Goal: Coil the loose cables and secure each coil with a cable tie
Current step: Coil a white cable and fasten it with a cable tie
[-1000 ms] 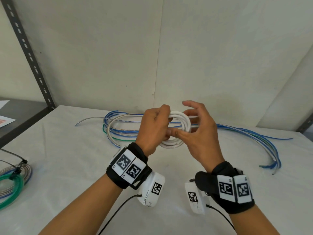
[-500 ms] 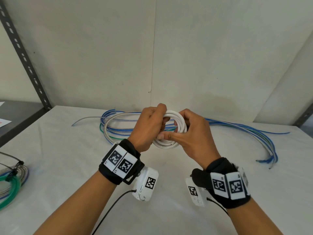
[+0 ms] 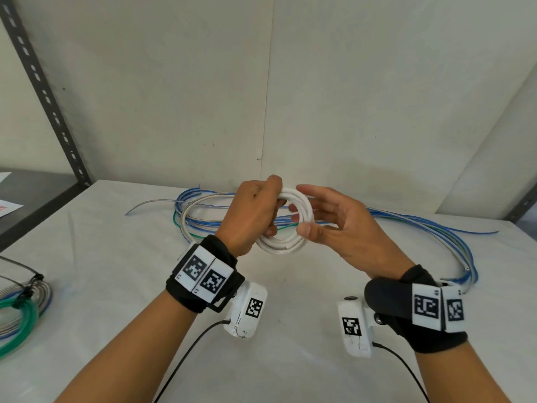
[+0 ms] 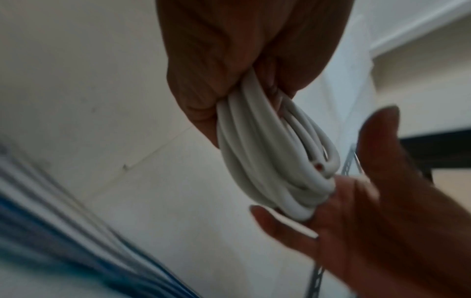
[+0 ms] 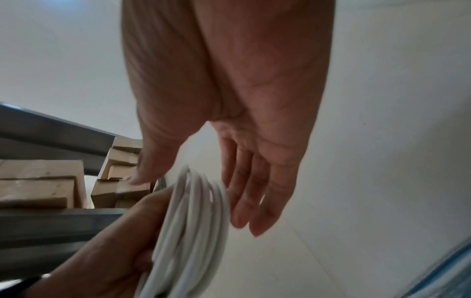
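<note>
White cloth covers the table (image 3: 87,286) that fills the lower half of the head view, with a pale wall behind it and a slotted metal upright in the upper left. At the centre of the frame, held above the table, is the white cable coil (image 3: 286,245), wound into several tidy loops. The left hand (image 3: 250,213) is clenched around the left side of the loops; in the left wrist view its fingers pinch the bundle where the strands gather, and a cut end of the cable shows among the loops. The right hand (image 3: 334,225) is released, fingers straight and spread, cupped at the right side of the coil with fingertips touching or just beside it.

As a judgement, this cable is wound but not yet secured: no tie shows on it, and I cannot spot a loose tie anywhere on the table. At the left edge of the frame lie finished coils (image 3: 20,303), green, grey and blue, with dark ties around them, so part of the job looks done. Behind the hands, loose cables (image 3: 436,228) in blue, grey and green sprawl towards the right edge and remain to be coiled.
</note>
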Tool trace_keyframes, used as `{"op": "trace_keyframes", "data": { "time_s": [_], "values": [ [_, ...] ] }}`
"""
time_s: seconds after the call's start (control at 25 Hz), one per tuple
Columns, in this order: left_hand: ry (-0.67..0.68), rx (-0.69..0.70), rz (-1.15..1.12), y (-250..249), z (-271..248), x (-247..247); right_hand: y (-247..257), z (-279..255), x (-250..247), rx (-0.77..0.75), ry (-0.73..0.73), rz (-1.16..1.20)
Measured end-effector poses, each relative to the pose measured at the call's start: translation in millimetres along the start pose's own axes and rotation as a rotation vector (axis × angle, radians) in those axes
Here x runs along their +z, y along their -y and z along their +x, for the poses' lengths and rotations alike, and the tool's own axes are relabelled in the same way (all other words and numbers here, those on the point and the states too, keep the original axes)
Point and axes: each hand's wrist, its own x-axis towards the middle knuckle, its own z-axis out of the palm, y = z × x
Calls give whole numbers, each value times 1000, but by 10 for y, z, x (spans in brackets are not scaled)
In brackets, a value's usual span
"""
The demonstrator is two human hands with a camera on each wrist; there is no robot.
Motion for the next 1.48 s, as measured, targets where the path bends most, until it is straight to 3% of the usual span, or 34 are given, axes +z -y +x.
{"op": "trace_keyframes", "data": {
  "time_s": [0.08,0.16,0.28,0.36,0.44,0.56,0.6,0.72,0.96,1.04,1.16,1.24,1.36,1.48],
  "values": [
    [-9,150,259,19,-47,33,43,-4,14,-58,-64,-69],
    [4,229,369,47,-81,73,61,-24,89,-136,-134,-232],
    [45,178,270,72,-129,181,-48,-27,289,-238,-394,-447],
    [44,136,183,86,-154,232,-98,5,387,-255,-503,-462],
    [14,147,158,76,-144,221,-95,20,351,-252,-482,-444],
    [-16,153,141,74,-90,154,-65,6,258,-226,-294,-424],
    [-18,129,109,73,-89,144,-65,4,272,-232,-293,-441],
    [-11,83,8,60,-117,199,-108,12,360,-235,-419,-517],
    [-62,145,-172,66,-141,319,-61,16,337,-263,-580,-451],
    [-99,215,-121,78,-159,349,-31,23,326,-253,-615,-408],
    [-242,491,208,88,-126,276,-2,26,230,-246,-657,-404],
    [-143,524,270,78,-35,126,35,9,159,-257,-665,-418],
    [210,286,102,27,42,-101,62,-17,139,-277,-631,-408],
    [260,157,-46,-4,0,-120,53,-10,151,-309,-605,-358]
  ]
}}
